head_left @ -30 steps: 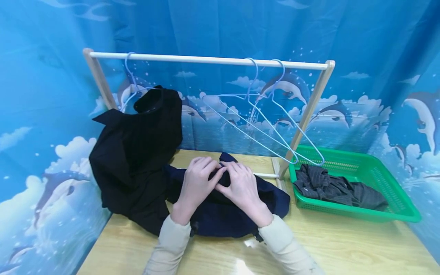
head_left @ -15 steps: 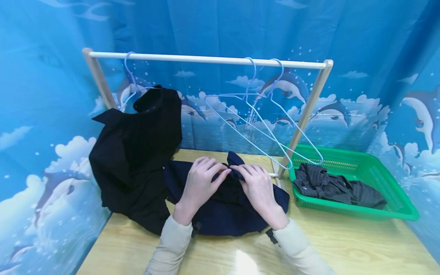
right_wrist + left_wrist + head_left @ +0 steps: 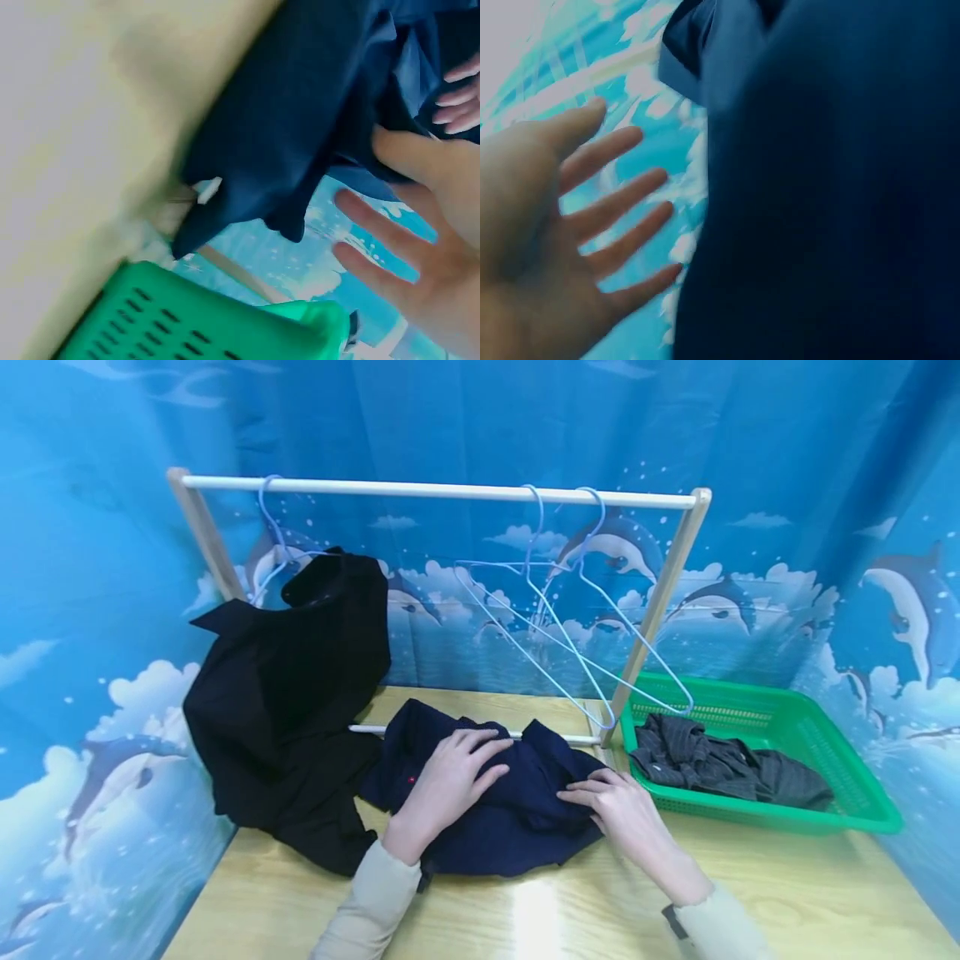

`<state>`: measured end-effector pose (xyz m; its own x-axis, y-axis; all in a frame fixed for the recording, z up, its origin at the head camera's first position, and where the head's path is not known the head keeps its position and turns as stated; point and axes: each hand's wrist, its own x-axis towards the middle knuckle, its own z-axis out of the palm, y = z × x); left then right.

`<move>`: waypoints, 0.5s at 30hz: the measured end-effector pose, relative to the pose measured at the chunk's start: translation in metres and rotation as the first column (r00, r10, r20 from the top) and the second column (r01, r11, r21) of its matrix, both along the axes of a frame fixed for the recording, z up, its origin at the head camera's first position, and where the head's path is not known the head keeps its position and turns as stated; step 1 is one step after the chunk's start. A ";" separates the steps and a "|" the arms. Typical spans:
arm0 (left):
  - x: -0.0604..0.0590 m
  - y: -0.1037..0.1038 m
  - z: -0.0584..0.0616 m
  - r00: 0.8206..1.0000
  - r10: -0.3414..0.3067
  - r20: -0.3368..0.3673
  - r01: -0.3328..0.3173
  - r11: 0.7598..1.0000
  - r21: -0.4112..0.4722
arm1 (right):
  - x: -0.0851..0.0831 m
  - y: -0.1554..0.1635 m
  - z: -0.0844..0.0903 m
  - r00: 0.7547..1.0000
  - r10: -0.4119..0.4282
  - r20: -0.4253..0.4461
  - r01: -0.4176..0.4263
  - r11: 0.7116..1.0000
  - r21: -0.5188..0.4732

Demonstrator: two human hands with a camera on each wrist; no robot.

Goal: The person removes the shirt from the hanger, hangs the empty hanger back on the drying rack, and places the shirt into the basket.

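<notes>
Backdrop (image 3: 450,427): blue, sea-printed; pale wood tabletop (image 3: 787,893) before it.

Navy garment (image 3: 525,789), one. Lies crumpled at the middle of the tabletop, hiding part of the lower bar (image 3: 367,728); small red mark near its left side. Cut not determinable. Handling, as judged: light, soft, limp; hardly slippery, not fragile; likely to sag and fold over itself if raised from a single point. Suggested hold: two well-separated points along one upper edge, pinched through a seam or doubled layer.

Left hand (image 3: 452,783). Over the garment's middle; fingers extended and parted, nothing gripped.

Right hand (image 3: 628,812). At the garment's right edge, touching; fingers loosely extended, two standing clear of the cloth in the right wrist view. No firm grip seen; a light pinch by the thumb cannot be ruled out.

Black garment (image 3: 315,668). Left of the navy one, meeting it; on the left hanger (image 3: 274,529), lower part resting on the tabletop.

Rack (image 3: 661,602), white rail (image 3: 420,491); two bare wire hangers (image 3: 541,518) toward its right end.

Green basket (image 3: 750,807), far right; grey garment (image 3: 735,768) bunched inside.
</notes>
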<state>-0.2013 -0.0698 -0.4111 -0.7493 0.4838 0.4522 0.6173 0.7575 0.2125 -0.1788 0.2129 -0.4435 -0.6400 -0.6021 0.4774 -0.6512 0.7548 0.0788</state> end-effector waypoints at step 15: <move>0.013 0.014 -0.043 0.982 0.001 0.189 0.045 0.969 -0.243 | -0.003 -0.013 0.018 0.989 0.146 -0.020 -0.147 0.983 -0.114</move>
<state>-0.1881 -0.0557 -0.4538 -0.7969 0.5794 0.1709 0.6014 0.7874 0.1351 -0.1818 0.1998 -0.4258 -0.5430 -0.6293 0.5560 -0.7548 0.6559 0.0052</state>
